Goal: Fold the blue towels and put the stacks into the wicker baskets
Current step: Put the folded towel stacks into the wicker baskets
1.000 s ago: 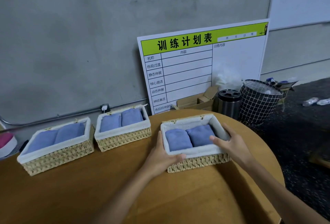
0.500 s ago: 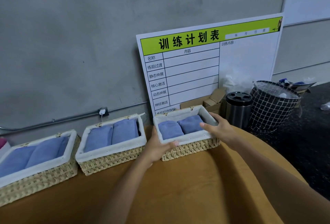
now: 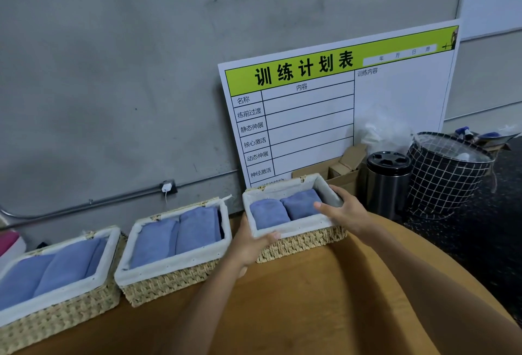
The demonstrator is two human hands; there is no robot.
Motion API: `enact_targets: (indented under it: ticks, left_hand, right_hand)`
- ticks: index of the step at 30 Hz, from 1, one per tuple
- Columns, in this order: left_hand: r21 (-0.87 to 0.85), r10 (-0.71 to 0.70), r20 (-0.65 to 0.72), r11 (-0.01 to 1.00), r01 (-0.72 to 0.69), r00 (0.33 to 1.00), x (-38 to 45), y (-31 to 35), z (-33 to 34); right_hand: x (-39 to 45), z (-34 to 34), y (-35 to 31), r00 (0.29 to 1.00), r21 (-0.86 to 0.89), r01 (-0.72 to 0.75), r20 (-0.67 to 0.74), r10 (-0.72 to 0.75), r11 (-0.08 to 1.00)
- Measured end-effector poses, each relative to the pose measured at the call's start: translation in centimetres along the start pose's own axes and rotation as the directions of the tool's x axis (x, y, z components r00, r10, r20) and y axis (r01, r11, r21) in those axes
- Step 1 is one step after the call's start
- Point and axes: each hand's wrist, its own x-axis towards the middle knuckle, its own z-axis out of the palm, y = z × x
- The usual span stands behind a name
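Dim, even indoor light with soft shadows and no glare. Wide-angle distortion bows the bench (image 3: 324,312) edge and wall pipe (image 3: 84,205). Focus is fairly sharp around the hands, softer toward the corners.

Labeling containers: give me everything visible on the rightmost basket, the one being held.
The right basket is a rectangular woven wicker box, straw-coloured, with a white fabric liner folded over its rim. Two folded blue towels lie side by side inside. It sits upright at the far edge of the wooden table, in line with two similar baskets. The left hand grips its left front corner, thumb over the rim; the right hand holds its right end.
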Motion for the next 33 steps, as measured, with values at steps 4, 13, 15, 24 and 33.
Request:
enact_targets:
  ticks: [4,13,15,24,33]
  left_hand:
    - [0.111,-0.061,-0.028,0.992,0.064,0.998,0.6,1.1,-0.3]
    - [0.16,-0.23,-0.211,0.951,0.266,0.95,7.2,5.4,-2.0]
    - [0.113,-0.261,-0.216,0.95,0.29,0.941,8.7,5.0,-2.2]
    - [-0.319,-0.376,-0.267,0.903,0.287,0.887,12.9,3.1,-3.4]
    - [-0.445,-0.234,-0.324,0.893,0.07,0.917,12.0,5.3,-2.9]
  right_hand:
    - [0.2,-0.5,-0.2,0.997,-0.007,-0.003,0.071,0.003,1.0]
    - [4.3,-2.5,-1.1,0.963,0.024,-0.219,0.166,0.212,0.975]
    - [6.0,-2.0,-1.2,0.944,0.048,-0.269,0.213,0.253,0.962]
    - [13.3,-0.3,0.6,0.926,0.115,-0.3,0.273,0.26,0.947]
    - [12.1,-0.2,-2.5,0.964,0.16,-0.228,0.177,0.199,0.96]
